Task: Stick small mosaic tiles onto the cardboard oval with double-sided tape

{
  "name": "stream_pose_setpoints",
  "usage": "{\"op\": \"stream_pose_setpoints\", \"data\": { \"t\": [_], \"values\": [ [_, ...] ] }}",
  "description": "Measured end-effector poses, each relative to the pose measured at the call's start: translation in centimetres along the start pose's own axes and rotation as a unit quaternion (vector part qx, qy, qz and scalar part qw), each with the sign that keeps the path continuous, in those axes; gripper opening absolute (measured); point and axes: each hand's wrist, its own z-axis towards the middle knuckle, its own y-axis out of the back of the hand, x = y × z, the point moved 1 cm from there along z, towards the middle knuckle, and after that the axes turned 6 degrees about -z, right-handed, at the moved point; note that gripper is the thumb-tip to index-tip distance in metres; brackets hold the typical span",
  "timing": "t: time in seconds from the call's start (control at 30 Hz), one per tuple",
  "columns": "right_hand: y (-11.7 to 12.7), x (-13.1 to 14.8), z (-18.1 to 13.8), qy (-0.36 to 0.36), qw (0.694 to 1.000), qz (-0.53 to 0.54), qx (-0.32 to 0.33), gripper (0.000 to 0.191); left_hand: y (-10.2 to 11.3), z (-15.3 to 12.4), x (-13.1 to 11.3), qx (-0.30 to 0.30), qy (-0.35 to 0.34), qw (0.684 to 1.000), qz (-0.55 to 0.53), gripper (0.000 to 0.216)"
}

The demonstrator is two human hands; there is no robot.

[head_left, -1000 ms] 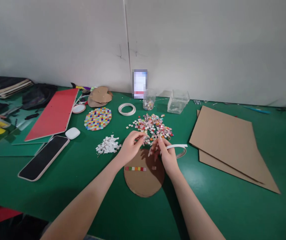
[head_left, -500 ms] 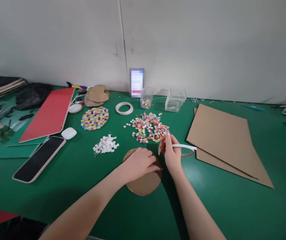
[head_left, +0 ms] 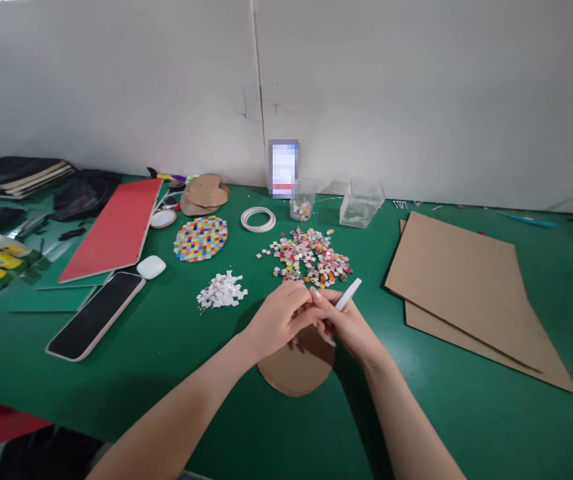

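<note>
Green tabletop (head_left: 441, 400) set against a pale grey wall (head_left: 416, 100), seen from above the worker's own two bare hands. A round cardboard disc (head_left: 296, 373) lies flat at the near centre, its far part covered by the hands. The left hand (head_left: 279, 317) is over it with fingers bunched, meeting the other hand's fingertips; whether it pinches anything cannot be told. The right hand (head_left: 349, 327) grasps a narrow white band (head_left: 349, 293) that slants up past the fingers. Just beyond is a loose heap of small coloured tiles (head_left: 316, 257), with a pile of white pieces (head_left: 222, 291) to its left. Further out are a multicoloured mosaic oval (head_left: 201, 238), a white coil (head_left: 258, 219), a clear cup (head_left: 301, 210) holding tiles and a clear box (head_left: 361, 207). Cardboard sheets (head_left: 461, 287) overlap at right; a dark-screened phone (head_left: 97, 317) lies at left, near a red board (head_left: 116, 227).
</note>
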Motion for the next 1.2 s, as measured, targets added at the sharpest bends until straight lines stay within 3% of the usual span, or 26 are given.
{"op": "stream_pose_setpoints", "data": {
  "t": [0.17,0.3,0.43,0.53,0.67,0.8,1.03,1.2],
  "values": [
    [-0.2,0.1,0.1,0.018,0.999,0.029,-0.024,0.039,0.3,0.3,-0.4,-0.083,0.128,0.983,-0.106,0.036],
    [-0.6,0.2,0.1,0.018,0.995,0.103,0.004,0.041,0.9,0.8,0.6,-0.134,0.186,0.968,-0.099,0.035],
    [-1.0,0.5,0.0,0.024,0.978,0.202,0.048,0.041,1.4,1.1,2.8,-0.14,0.164,0.976,0.014,0.02],
    [-1.0,0.6,0.0,0.02,0.974,0.218,0.051,0.04,1.5,1.1,2.8,-0.134,0.131,0.981,0.056,0.02],
    [-1.0,0.1,0.1,-0.004,0.987,0.156,-0.031,0.044,1.0,0.5,0.2,-0.132,0.049,0.989,0.052,0.022],
    [-1.5,-0.1,0.2,-0.001,0.988,0.096,-0.122,0.047,0.1,0.1,-1.2,-0.066,0.012,0.994,0.087,0.031],
    [-1.8,-0.2,0.1,0.06,0.988,0.058,-0.131,0.042,0.1,0.1,-0.7,-0.024,-0.039,0.993,0.108,0.029],
    [-1.7,-0.5,0.0,0.054,0.988,0.071,-0.127,0.045,0.3,0.0,-0.6,-0.023,-0.092,0.975,0.2,0.034]
  ]
}}
